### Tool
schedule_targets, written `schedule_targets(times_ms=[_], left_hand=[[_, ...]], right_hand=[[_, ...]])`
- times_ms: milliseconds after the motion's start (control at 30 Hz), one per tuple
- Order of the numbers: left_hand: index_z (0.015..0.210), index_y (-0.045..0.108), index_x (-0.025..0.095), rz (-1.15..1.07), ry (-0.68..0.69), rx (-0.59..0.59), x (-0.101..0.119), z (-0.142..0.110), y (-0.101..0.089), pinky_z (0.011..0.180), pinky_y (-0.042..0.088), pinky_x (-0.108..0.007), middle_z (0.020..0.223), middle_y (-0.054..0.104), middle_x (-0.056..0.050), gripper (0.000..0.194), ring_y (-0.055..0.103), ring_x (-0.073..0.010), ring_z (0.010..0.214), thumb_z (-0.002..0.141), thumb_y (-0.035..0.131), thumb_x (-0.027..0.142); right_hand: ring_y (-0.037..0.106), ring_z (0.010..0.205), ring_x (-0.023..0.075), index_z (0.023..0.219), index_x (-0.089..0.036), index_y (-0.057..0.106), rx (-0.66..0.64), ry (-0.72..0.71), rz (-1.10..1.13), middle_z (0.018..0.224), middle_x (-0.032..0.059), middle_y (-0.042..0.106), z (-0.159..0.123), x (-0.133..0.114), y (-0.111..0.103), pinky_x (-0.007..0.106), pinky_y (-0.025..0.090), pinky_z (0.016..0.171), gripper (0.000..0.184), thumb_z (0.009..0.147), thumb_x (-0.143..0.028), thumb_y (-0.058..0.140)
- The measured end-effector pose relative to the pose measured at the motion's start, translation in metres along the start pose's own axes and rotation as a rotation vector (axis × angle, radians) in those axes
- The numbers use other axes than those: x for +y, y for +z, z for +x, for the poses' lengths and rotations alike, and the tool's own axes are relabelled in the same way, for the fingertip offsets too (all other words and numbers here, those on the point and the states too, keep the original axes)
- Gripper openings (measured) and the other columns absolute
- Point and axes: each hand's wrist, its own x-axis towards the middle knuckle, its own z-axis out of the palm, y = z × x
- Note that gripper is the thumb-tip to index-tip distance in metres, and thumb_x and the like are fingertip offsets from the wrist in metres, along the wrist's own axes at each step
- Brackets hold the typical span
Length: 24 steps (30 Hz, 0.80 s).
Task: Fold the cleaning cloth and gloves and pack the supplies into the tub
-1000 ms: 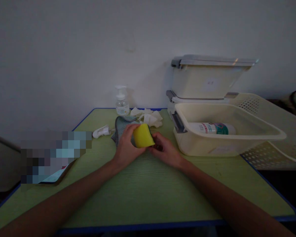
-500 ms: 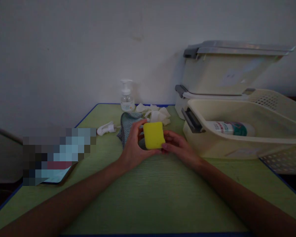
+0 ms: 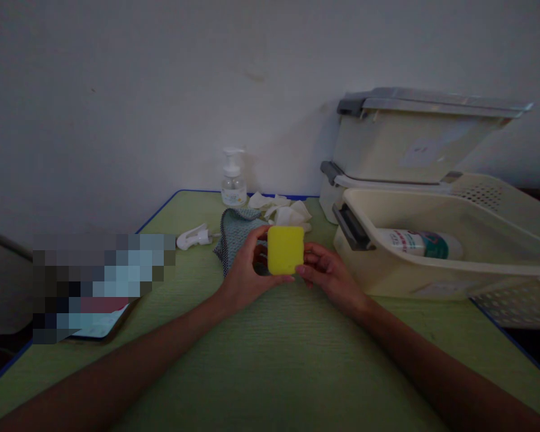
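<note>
A yellow square block [image 3: 286, 251] with rounded corners is held up over the middle of the table, one flat face towards me. My left hand [image 3: 247, 264] grips it from the left, thumb along the lower edge and fingers at the upper left side. On the other side my right hand [image 3: 326, 273] pinches it, its thumb at the lower right corner and its fingers partly hidden behind. Just behind my left hand lies a crumpled grey-blue cloth [image 3: 238, 231]. Further back are several crumpled white pieces [image 3: 292, 213], perhaps gloves or tissue.
A clear pump bottle [image 3: 234, 186] stands by the wall. Left of the cloth lies a white spray-trigger head [image 3: 193, 237]. A device with a blurred screen [image 3: 103, 318] is at the left. At the right an open cream bin [image 3: 400, 279] holds a white-and-green bottle [image 3: 418, 243]; lidded boxes [image 3: 391, 144] stand behind.
The yellow block has turned slightly and shifted a little to the right, so its face is squarer to me. Both hands keep their hold. The view has tilted slightly.
</note>
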Motion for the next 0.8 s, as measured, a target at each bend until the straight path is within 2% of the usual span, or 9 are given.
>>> schedule_targets(times_ms=[167,267,367,533,600,700,800], left_hand=[[0.120,0.035,0.024,-0.067,-0.028,-0.045,-0.0001,0.0007,0.0015,0.078,0.052,-0.037,0.121,0.050,-0.011,0.074,0.056,-0.0261,0.104,0.061,0.077,0.036],[0.120,0.033,0.025,-0.145,-0.031,-0.050,-0.0002,0.0015,0.0026,0.079,0.052,-0.037,0.115,0.054,-0.010,0.076,0.057,-0.0255,0.103,0.060,0.078,0.037],[0.121,0.032,0.025,-0.192,-0.011,-0.055,-0.0011,0.0027,0.0035,0.079,0.052,-0.038,0.113,0.055,-0.010,0.084,0.058,-0.0264,0.103,0.054,0.081,0.038],[0.121,0.033,0.025,-0.235,-0.038,-0.055,0.0004,0.0041,0.0047,0.074,0.052,-0.038,0.101,0.060,-0.007,0.083,0.062,-0.0247,0.091,0.054,0.080,0.041],[0.120,0.034,0.025,-0.265,-0.039,-0.061,0.0016,0.0043,0.0042,0.072,0.052,-0.036,0.095,0.061,-0.006,0.078,0.062,-0.0224,0.085,0.058,0.078,0.042],[0.121,0.035,0.025,-0.280,-0.059,-0.073,0.0021,0.0047,0.0023,0.065,0.051,-0.031,0.090,0.060,-0.004,0.061,0.061,-0.0177,0.076,0.071,0.066,0.042],[0.127,0.033,0.026,-0.238,-0.058,-0.104,0.0006,0.0051,0.0004,0.062,0.049,-0.030,0.088,0.057,-0.003,0.066,0.059,-0.0158,0.069,0.070,0.066,0.035]], right_hand=[[0.042,0.052,0.0073,0.086,-0.020,0.050,0.068,-0.065,-0.091,0.062,-0.0047,0.051,-0.0027,0.0000,0.0032,0.020,0.031,0.044,0.025,0.070,-0.032,0.065],[0.043,0.053,0.0083,0.087,-0.020,0.050,0.062,-0.065,-0.084,0.061,-0.0045,0.050,-0.0020,0.0008,0.0030,0.020,0.032,0.045,0.026,0.070,-0.033,0.064],[0.044,0.056,0.0090,0.093,-0.019,0.052,0.042,-0.052,-0.051,0.068,-0.0020,0.054,-0.0003,0.0013,0.0008,0.021,0.033,0.046,0.030,0.070,-0.035,0.063],[0.040,0.055,0.0078,0.098,-0.018,0.056,0.037,-0.039,-0.013,0.077,0.0005,0.058,0.0010,0.0006,-0.0005,0.022,0.031,0.048,0.031,0.072,-0.033,0.062],[0.038,0.053,0.0075,0.096,-0.018,0.058,0.047,-0.030,0.009,0.074,-0.0003,0.057,0.0010,0.0002,-0.0002,0.023,0.030,0.049,0.029,0.071,-0.032,0.062],[0.036,0.053,0.0075,0.095,-0.018,0.059,0.072,-0.011,0.053,0.070,-0.0013,0.054,0.0009,0.0002,-0.0004,0.023,0.029,0.050,0.030,0.069,-0.032,0.063],[0.035,0.052,0.0073,0.090,-0.018,0.060,0.105,0.013,0.102,0.068,-0.0019,0.053,0.0011,0.0003,-0.0019,0.023,0.027,0.050,0.028,0.066,-0.031,0.065]])
